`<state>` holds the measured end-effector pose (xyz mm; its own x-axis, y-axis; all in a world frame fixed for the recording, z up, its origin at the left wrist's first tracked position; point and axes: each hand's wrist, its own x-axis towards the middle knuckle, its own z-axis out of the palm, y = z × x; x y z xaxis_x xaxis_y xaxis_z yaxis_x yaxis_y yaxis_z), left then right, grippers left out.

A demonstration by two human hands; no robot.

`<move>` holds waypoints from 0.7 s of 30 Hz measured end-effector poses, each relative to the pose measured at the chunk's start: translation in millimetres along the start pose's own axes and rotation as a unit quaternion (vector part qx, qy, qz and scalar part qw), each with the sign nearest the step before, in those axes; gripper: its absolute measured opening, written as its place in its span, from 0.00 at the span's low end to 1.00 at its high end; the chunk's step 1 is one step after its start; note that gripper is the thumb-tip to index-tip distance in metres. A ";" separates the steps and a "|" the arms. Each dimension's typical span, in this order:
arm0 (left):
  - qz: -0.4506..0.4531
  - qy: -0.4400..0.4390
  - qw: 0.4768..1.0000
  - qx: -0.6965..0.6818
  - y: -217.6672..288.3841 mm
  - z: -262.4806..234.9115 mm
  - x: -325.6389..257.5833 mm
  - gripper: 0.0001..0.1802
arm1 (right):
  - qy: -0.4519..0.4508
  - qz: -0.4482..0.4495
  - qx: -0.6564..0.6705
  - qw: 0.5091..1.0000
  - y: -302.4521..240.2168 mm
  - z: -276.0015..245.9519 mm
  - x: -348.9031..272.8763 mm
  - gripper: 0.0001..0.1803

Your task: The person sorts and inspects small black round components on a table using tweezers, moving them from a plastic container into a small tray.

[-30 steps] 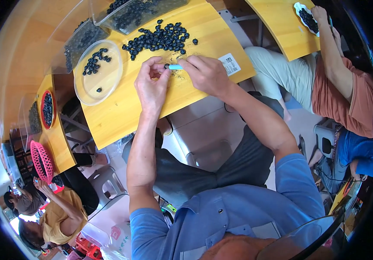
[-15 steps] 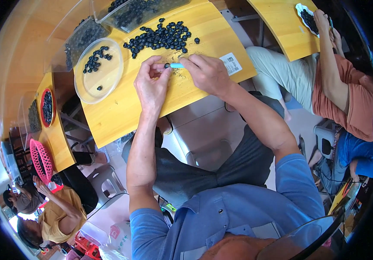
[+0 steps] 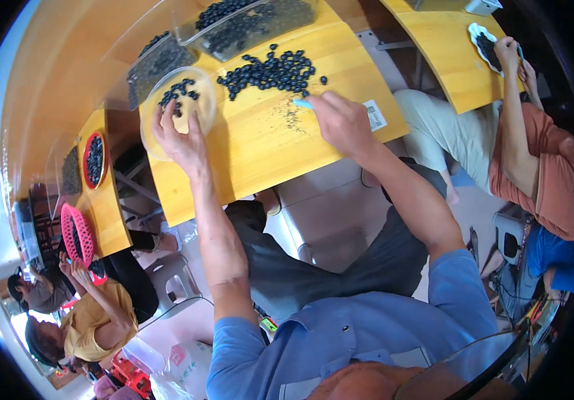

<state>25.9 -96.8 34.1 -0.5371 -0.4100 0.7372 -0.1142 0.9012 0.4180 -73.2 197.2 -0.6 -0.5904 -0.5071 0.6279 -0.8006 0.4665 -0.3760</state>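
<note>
My left hand point(image 3: 183, 141) reaches over a shallow round clear dish point(image 3: 208, 92), fingers and thumb apart, with nothing visible between them. Several dark, round, bead-like pieces point(image 3: 181, 88) lie in the dish, partly hidden by the fingers. Above the table, my right hand point(image 3: 345, 125) is closed around a thin tool with a light blue handle point(image 3: 303, 104); its working end is too small to make out. Beyond that hand, a spread of the same dark pieces point(image 3: 273, 72) covers part of the yellow table point(image 3: 253, 153). Fine dark crumbs point(image 3: 291, 113) are scattered beneath the tool.
Clear bins of dark pieces point(image 3: 253, 32) stand at the far edge. A white label point(image 3: 375, 115) lies near the table's right edge. Co-workers sit left and right; the left table holds a red-rimmed bowl point(image 3: 95, 160) and a pink basket point(image 3: 77, 233).
My left hand has moved left from the tool to above the dish and its fingers have parted. The dark piece formerly pinched there no longer shows. My right hand still grips the tool.
</note>
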 end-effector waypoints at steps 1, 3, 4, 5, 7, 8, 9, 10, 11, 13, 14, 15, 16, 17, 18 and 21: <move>-0.010 -0.006 1.000 -0.006 6.9 2.8 1.2 0.21 | -0.002 0.003 -0.009 1.000 2.9 -3.9 3.8 0.13; 0.035 -0.021 0.998 -0.048 38.0 16.8 -4.4 0.17 | 0.085 0.108 0.039 0.990 15.8 -10.2 15.3 0.11; 0.029 -0.102 0.990 -0.091 51.2 25.5 -11.7 0.15 | 0.104 0.134 0.047 0.984 22.9 -11.7 18.5 0.10; 0.023 -0.181 0.974 -0.134 66.3 34.5 -17.8 0.13 | 0.102 0.135 0.041 0.985 28.2 -12.1 19.5 0.10; 0.043 -0.228 0.960 -0.156 96.1 52.0 -25.5 0.10 | 0.113 0.182 0.052 0.975 34.2 -10.9 19.8 0.09; 0.037 -0.253 0.953 -0.164 103.6 59.7 -28.7 0.12 | 0.113 0.183 0.047 0.975 34.8 -10.5 19.4 0.09; 0.038 -0.254 0.952 -0.168 109.8 65.5 -30.2 0.12 | 0.108 0.178 0.040 0.977 34.8 -10.0 19.4 0.09; 0.035 -0.266 0.951 -0.156 114.4 69.9 -31.4 0.12 | 0.104 0.173 0.035 0.979 34.8 -9.5 18.7 0.09; 0.032 -0.277 0.949 -0.144 117.4 73.3 -31.0 0.12 | 0.104 0.174 0.033 0.979 35.5 -10.0 17.5 0.09; 0.055 -0.280 0.949 -0.132 118.0 80.3 -29.0 0.13 | 0.101 0.164 0.035 0.981 35.3 -11.1 16.4 0.09; 0.074 -0.283 0.947 -0.129 115.4 83.9 -29.5 0.13 | 0.101 0.164 0.036 0.981 34.1 -10.8 17.2 0.09; 0.093 -0.286 0.945 -0.125 112.1 85.9 -29.6 0.13 | 0.107 0.161 0.040 0.980 32.6 -10.1 18.8 0.09; 0.093 -0.288 0.945 -0.127 110.6 87.0 -28.6 0.13 | 0.114 0.160 0.041 0.980 32.3 -11.1 19.0 0.09; 0.095 -0.301 0.940 -0.125 108.1 87.2 -27.1 0.13 | 0.115 0.162 0.040 0.979 32.6 -12.0 18.8 0.09; 0.096 -0.315 0.936 -0.123 105.7 86.9 -26.1 0.13 | 0.111 0.158 0.037 0.980 32.8 -12.7 18.7 0.10; 0.040 -0.339 0.932 -0.124 108.9 79.0 -19.0 0.14 | 0.107 0.156 0.032 0.981 34.5 -14.1 17.5 0.10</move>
<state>-42.3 20.2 23.7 -0.9500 -0.0842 0.3008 0.0997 0.8307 0.5477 -109.7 214.6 7.0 -0.7786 -0.1794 0.6013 -0.5926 0.5255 -0.6106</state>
